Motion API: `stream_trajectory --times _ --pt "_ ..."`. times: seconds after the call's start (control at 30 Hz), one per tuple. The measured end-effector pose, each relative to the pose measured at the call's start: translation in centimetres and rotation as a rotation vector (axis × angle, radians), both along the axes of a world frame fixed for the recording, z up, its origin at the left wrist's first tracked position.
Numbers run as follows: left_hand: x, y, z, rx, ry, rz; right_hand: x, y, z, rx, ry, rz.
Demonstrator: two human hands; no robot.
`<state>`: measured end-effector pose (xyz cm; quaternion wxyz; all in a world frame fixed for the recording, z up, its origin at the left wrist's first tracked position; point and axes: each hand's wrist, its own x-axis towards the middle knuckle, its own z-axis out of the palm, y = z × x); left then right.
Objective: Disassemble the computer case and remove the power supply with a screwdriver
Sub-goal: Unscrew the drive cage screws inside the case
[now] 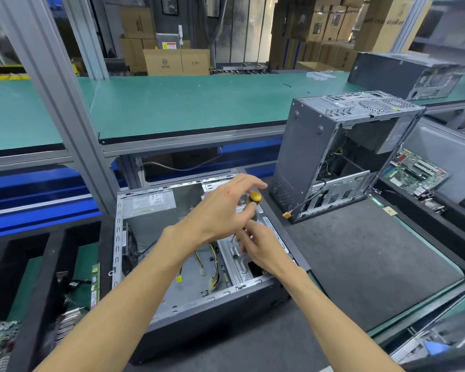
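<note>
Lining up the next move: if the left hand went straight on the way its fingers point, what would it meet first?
Probably the upright second case. The left hand, holding the screwdriver, points right and away past the open case's rim. Depth is unclear from this one view.

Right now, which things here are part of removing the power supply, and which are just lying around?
In use: open case, power supply, screwdriver, left hand, right hand.
Lying about: upright case, motherboard, cardboard boxes.
</note>
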<state>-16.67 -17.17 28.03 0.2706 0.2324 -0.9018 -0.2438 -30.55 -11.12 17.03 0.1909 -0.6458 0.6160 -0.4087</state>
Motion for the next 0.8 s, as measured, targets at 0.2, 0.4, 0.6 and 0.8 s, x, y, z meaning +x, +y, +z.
stream_trajectory --times 0.2,0.4,0.6,0.8 --pt "0.1 -0.2 0.2 -0.188 -0.069 0.145 0.1 -0.1 -0.1 -0.008 0.002 0.01" --pt "0.4 0.0 0.2 -0.011 -0.016 -0.011 0.1 0.1 0.0 -0.034 -0.021 -0.022" --pt "0.5 -0.4 0.8 -0.174 -0.073 0.207 0.3 -0.2 0.0 -0.021 0.029 0.015" --pt "0.6 0.3 0.4 0.051 0.012 -0.029 0.1 -0.1 -0.1 -0.057 0.005 -0.007"
